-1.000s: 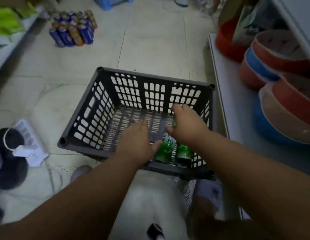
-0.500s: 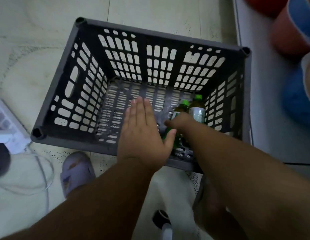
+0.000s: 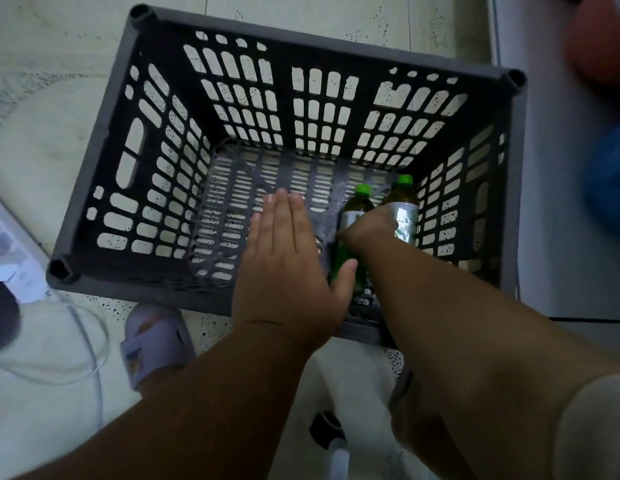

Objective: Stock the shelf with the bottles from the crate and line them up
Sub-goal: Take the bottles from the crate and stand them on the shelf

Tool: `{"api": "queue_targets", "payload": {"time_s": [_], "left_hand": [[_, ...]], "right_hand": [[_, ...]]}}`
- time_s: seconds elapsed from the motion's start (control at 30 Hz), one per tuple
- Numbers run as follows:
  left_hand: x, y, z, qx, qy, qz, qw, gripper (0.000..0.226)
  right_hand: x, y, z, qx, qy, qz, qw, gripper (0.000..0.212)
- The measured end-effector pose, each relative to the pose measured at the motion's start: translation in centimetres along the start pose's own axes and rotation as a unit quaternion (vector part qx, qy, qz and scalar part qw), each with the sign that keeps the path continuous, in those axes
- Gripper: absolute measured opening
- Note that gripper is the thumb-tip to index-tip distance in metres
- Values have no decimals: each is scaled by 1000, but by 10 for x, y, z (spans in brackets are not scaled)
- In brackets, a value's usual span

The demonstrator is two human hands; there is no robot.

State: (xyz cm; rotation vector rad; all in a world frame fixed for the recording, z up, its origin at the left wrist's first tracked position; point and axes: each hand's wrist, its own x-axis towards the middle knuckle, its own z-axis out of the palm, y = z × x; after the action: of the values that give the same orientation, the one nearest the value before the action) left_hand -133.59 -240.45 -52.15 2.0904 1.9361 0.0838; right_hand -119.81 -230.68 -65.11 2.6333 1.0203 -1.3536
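A dark grey slotted crate (image 3: 319, 41) stands on the tiled floor below me. Two bottles with green caps stand tilted in its near right corner: the left bottle (image 3: 357, 207) and the right bottle (image 3: 407, 220) with a silver label. My right hand (image 3: 369, 228) reaches down between them, fingers curled around the left bottle's body. My left hand (image 3: 284, 258) hovers flat over the crate floor, holding nothing, its thumb touching the lower green part of the left bottle. The rest of the crate floor is bare.
A white shelf board (image 3: 561, 202) runs along the right, close to the crate, with a blurred blue bowl (image 3: 609, 174) and a red bowl (image 3: 595, 46) on it. A lilac slipper (image 3: 152, 341) sits near the crate's front. A white power strip (image 3: 10, 258) and its cable (image 3: 94, 341) lie at left.
The view has dropped closer over the crate. My right hand has sunk lower and curled onto the left bottle. My left hand stays flat beside it.
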Motion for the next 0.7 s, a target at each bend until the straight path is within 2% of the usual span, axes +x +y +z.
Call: {"api": "queue_targets", "payload": {"time_s": [0.1, 0.13, 0.2, 0.27, 0.33, 0.43, 0.47, 0.57, 0.7], "left_hand": [[1, 0, 2, -5, 9, 9, 1000, 94], [1, 0, 2, -6, 8, 11, 1000, 95], [1, 0, 0, -4, 1, 9, 1000, 96], [1, 1, -3, 1, -7, 11, 1000, 96], [-1, 3, -8, 1, -13, 11, 1000, 95], [-4, 5, -17, -16, -36, 3, 999, 95], [-7, 5, -22, -32, -46, 1, 998, 94], [-16, 4, -47, -103, -54, 10, 993, 92], [-42, 17, -101, -160, -34, 60, 985, 91]], "right_hand": [[-3, -2, -5, 85, -16, -15, 996, 94], [-5, -4, -12, 163, -48, -2, 985, 88], [-12, -6, -35, 285, -144, 25, 947, 59], [-24, -2, -60, 330, -240, 33, 912, 33], [-38, -3, -77, 348, -283, 4, 894, 30], [-70, -7, -100, 329, -253, -68, 907, 55], [-84, -9, -107, 325, -239, -93, 910, 53], [-136, -9, -137, 319, -188, -161, 915, 19], [-208, 4, -177, 337, -129, -237, 902, 18]]}}
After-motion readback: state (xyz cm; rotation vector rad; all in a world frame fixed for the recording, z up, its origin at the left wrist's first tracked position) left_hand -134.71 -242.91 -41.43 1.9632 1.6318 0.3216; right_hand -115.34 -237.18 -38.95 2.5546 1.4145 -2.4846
